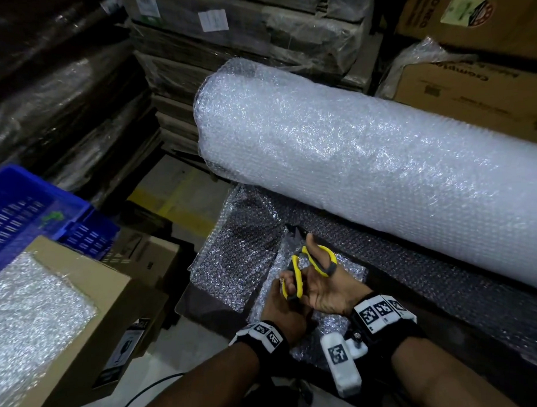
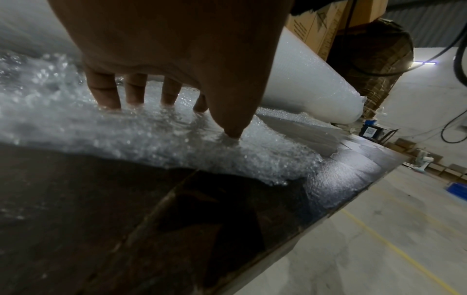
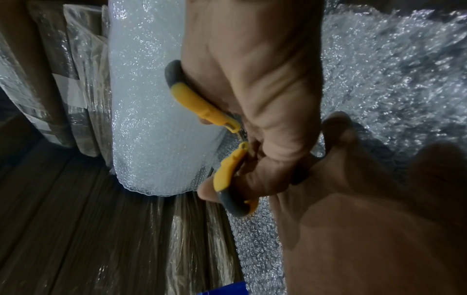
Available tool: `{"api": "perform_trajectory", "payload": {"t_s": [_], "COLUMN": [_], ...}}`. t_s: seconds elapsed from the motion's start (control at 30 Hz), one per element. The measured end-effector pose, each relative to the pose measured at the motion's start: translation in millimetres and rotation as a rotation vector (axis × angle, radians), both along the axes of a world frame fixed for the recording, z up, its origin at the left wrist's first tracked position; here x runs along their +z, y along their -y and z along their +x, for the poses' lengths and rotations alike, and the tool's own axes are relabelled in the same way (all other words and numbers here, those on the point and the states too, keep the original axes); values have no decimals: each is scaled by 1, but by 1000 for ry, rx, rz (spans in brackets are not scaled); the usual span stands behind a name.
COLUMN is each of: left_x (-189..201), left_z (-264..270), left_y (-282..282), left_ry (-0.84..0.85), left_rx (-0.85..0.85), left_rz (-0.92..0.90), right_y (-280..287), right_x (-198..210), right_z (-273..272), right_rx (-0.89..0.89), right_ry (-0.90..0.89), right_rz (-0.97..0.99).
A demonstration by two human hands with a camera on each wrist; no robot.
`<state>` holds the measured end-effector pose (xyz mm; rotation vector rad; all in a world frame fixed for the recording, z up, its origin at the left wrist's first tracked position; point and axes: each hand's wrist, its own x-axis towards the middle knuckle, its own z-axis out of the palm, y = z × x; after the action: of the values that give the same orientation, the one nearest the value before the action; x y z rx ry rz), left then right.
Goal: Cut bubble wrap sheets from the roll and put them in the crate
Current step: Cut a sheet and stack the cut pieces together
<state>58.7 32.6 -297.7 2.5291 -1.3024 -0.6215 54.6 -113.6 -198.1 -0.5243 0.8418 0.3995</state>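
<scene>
Head view: scissors (image 1: 306, 272) in right-hand fingers (image 1: 310, 244)

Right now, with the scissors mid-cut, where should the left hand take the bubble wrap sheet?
Probably pinch the loose near edge of the bubble wrap sheet, coming from the left, clear of the scissors in the right hand. The left hand only presses it flat.

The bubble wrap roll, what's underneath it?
The bubble wrap roll lies on its own unrolled sheet, spread over a dark work surface. Whatever sits directly beneath the roll's middle is covered.
</scene>
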Motion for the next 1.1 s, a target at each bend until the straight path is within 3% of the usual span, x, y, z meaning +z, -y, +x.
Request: {"api": "perform_trajectory", "payload": {"t_s": [0.03,0.1,0.13,0.2,0.3,0.63,0.8,0.83,0.9,0.93,1.03,1.1], "left_x": [4,17,21,32,39,31,25,24,33,32,35,22], "left_z": [14,21,22,25,21,19,16,15,17,18,14,11], "left_y": [0,14,15,18,18,21,20,19,15,12,11,13], "left_ry": [-182,7,86,134,147,150,250,295,184,214,266,250], "left_rx": [-105,-211,-235,-73,-198,-328,-330,-308,-172,-156,-116,-286], "left_rz": [103,278,271,141,83,284,316,322,327,241,267,361], "right_y": [-1,-2,-2,-3,-2,-6,-12,-14,-20,-23,-26,-25], "right_x": [2,1,0,-1,-4,-2,-1,-2,-1,1,2,1], "right_z": [1,1,2,3,4,13,17,18,19,19,13,10], "right_rx": [-3,-25,-35,-56,-66,-30,-64,-92,-127,-127,-96,-112], "right_ry": [-5,-7,-10,-21,-47,-52,-44,-36,-11,4,39,40], "right_rz": [-7,-19,-29,-28,-45,-221,-285,-296,-326,-332,-359,-365]}}
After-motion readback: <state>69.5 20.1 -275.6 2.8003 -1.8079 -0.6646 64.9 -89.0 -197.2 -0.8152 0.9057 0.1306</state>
